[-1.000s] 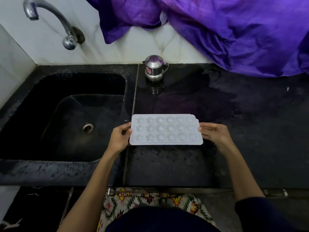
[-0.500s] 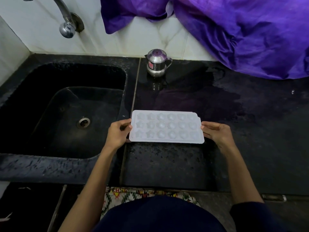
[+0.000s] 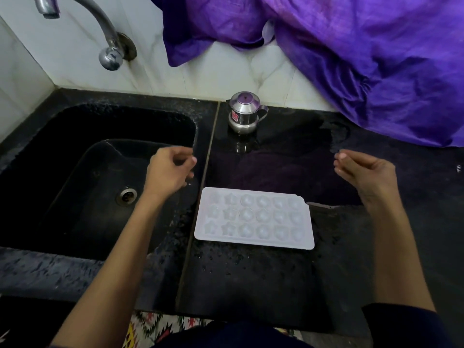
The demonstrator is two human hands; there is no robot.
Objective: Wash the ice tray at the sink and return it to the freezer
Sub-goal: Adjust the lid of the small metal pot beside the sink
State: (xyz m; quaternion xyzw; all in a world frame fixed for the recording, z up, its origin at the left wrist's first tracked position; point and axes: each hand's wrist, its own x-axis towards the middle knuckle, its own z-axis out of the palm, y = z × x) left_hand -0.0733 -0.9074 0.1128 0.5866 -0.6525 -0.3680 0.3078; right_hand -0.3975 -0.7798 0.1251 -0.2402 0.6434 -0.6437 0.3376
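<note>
While the ice tray (image 3: 254,218) lies flat on the black counter (image 3: 251,277), cavities up, just right of the seam that divides counter from sink (image 3: 82,187), neither of your hands touches it; entry follows, head view only, since no other view is supplied.

Item, ice tray: white, rectangular; long axis runs left to right across your body, the right end turned slightly toward you; left short edge near the seam; notched corner at far right.

Item, left hand (image 3: 167,172): raised over the right side of the sink basin, beyond and to the left of the tray; fingers loosely curled, holding nothing; the tray lies toward you and to the right of these fingers, its left short edge the nearest part.

Item, right hand (image 3: 364,175): raised over the counter, beyond and to the right of the tray; fingers relaxed and slightly bent, holding nothing; the tray lies toward you and to the left.

Judgement: your left hand sits nearer the tray and the basin; the tap (image 3: 75,23) stands at far left, so the carry toward water probably goes leftward along the tray's long axis.

Other items: steel pot (image 3: 244,113) at the back of the counter; purple cloth (image 3: 351,59) draped at upper right.
</note>
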